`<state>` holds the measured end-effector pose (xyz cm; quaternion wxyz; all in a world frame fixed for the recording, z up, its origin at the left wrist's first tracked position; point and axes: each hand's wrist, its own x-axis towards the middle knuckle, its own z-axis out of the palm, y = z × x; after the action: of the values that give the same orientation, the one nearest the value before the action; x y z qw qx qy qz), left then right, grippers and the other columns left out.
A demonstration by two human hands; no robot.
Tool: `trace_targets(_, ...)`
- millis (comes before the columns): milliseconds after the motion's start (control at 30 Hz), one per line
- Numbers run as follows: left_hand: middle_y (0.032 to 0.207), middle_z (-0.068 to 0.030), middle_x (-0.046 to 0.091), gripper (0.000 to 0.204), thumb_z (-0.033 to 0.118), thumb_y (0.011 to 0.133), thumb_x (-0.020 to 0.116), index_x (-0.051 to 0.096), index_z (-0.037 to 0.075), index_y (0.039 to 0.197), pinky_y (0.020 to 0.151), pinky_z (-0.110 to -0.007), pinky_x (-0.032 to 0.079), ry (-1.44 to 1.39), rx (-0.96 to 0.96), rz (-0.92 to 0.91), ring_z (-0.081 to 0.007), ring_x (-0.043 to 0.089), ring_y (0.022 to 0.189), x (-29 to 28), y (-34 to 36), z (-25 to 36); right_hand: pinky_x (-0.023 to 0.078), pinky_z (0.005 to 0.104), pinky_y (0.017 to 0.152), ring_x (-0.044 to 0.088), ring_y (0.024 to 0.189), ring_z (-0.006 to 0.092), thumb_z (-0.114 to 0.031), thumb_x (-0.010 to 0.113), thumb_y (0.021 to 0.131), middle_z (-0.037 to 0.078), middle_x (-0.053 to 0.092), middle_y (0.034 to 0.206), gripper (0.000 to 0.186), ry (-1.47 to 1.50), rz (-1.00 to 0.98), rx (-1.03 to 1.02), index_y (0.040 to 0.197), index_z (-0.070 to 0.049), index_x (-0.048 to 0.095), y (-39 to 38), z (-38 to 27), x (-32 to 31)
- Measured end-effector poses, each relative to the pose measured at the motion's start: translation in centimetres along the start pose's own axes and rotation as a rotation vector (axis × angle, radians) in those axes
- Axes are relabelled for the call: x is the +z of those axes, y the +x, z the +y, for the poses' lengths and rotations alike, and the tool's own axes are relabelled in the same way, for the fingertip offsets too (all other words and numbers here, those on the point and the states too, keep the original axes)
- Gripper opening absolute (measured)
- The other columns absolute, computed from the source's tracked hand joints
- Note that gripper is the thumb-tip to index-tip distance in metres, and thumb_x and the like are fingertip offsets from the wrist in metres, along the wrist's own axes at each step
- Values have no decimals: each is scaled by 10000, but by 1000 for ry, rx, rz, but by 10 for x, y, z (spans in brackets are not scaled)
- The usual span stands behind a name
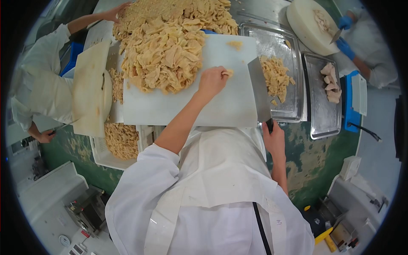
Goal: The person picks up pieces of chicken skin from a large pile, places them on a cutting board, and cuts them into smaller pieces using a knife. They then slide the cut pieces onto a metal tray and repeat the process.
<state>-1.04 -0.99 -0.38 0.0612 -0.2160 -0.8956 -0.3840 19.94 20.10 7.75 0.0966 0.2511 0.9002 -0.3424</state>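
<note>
My left hand is closed over the white cutting board, with a small pale-yellow piece of raw meat at its fingertips. My right hand grips the black handle of a cleaver. The broad blade stands along the board's right edge, pointing away from me. To the left of my left hand rises a big heap of raw, yellowish meat pieces, perhaps chicken skin. Just right of the blade, cut pieces lie in a metal tray. Another small scrap rests near the board's far edge.
At left, a co-worker's arm reaches to the heap; their other hand holds a knife beside a tilted board. A white crate holds minced-looking meat. At right are a second tray and a blue-gloved co-worker cutting on a round board.
</note>
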Motion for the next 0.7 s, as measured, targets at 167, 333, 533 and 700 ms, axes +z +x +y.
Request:
trace_targets(167, 843, -135, 642, 184, 78, 806, 620, 664, 63, 984, 687, -408, 512, 8, -51, -156, -327, 628, 780, 6, -11, 19, 488, 431, 658, 626, 799, 472, -279, 609, 939, 258, 649, 788, 325, 11, -13, 7, 1037, 31, 622, 2, -6, -2)
trace_targets(333, 955, -127, 568, 145, 83, 783, 648, 632, 50, 922, 762, -416, 502, 80, 220, -207, -327, 581, 917, 1, -20, 17, 487, 447, 657, 614, 815, 488, -301, 614, 933, 269, 642, 781, 352, 15, -2, 7, 1026, 38, 617, 1, -6, -2)
trace_targets(533, 788, -105, 581, 189, 89, 775, 731, 596, 32, 895, 661, -407, 506, -40, 84, -109, -294, 594, 720, 0, -8, 16, 490, 443, 667, 618, 831, 482, -303, 615, 933, 267, 648, 801, 351, 3, -2, 25, 1031, 33, 617, 1, -9, -3)
trace_targets(700, 811, -102, 635, 120, 46, 802, 704, 624, 47, 891, 661, -380, 506, -232, -5, 159, -272, 615, 729, 1, 5, 25, 492, 438, 670, 623, 836, 475, -299, 614, 934, 264, 651, 811, 353, 7, -13, 40, 1041, 37, 616, 0, -7, -2)
